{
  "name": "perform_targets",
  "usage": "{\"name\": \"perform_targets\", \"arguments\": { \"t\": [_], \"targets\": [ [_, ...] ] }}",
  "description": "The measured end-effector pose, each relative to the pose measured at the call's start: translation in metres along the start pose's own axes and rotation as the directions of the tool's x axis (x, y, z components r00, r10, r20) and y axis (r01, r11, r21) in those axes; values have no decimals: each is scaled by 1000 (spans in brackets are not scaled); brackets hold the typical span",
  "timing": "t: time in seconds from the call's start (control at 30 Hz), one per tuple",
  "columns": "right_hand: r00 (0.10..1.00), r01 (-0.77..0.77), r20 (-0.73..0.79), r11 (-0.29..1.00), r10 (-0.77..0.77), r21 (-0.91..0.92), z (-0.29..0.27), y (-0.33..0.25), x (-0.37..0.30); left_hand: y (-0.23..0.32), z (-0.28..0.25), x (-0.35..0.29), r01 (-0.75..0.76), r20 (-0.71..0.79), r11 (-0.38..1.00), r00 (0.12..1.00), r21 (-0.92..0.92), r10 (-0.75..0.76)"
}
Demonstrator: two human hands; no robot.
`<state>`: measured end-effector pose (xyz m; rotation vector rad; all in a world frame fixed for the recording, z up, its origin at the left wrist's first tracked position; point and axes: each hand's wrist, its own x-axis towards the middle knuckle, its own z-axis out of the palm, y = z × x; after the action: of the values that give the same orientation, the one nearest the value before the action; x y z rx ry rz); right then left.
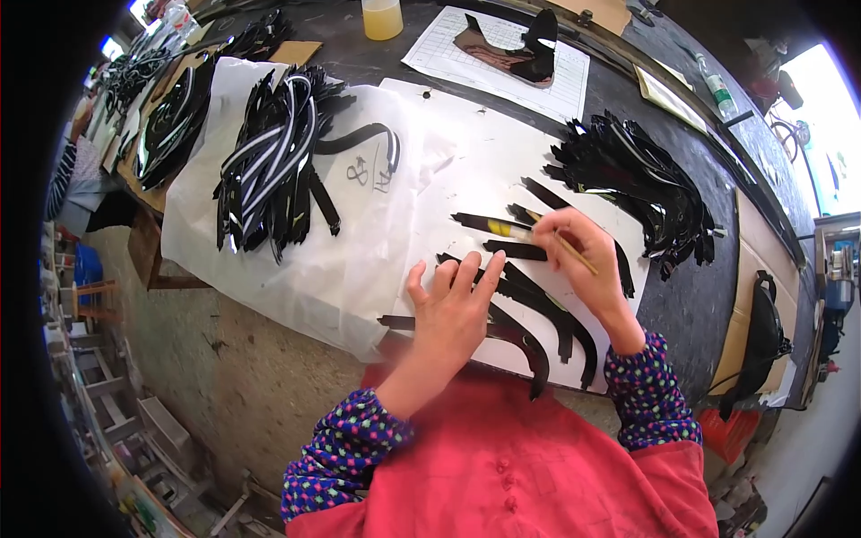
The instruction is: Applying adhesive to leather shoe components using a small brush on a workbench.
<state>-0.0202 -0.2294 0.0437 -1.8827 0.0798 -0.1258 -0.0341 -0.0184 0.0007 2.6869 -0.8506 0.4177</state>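
My right hand (578,255) is closed around a thin tan wooden stick (578,255), above several curved black strips on a white board (448,193). Just left of its fingertips lies a black strip with a yellow patch (498,227). My left hand (451,309) has its fingers spread, with the palm down over other strips; whether it presses on them is hard to tell. From under it a curved black strip (525,345) runs toward the board's near edge. Part of these strips is hidden by my hands.
Left of the board, a pile of black strips, some white-striped (278,166), rests on translucent sheeting (345,278). A glossy black heap (641,184) lies right. Farther back are a cup of yellow liquid (382,20), a gridded paper (439,58) and a dark curved piece (516,58).
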Motion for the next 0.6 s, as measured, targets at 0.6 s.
{"name": "perform_targets", "arguments": {
  "t": [0.6],
  "targets": [
    [953,297,143,917,-267,-267,5,12,-5,8,6,-5,-40,-14,989,999,140,43]
  ]
}}
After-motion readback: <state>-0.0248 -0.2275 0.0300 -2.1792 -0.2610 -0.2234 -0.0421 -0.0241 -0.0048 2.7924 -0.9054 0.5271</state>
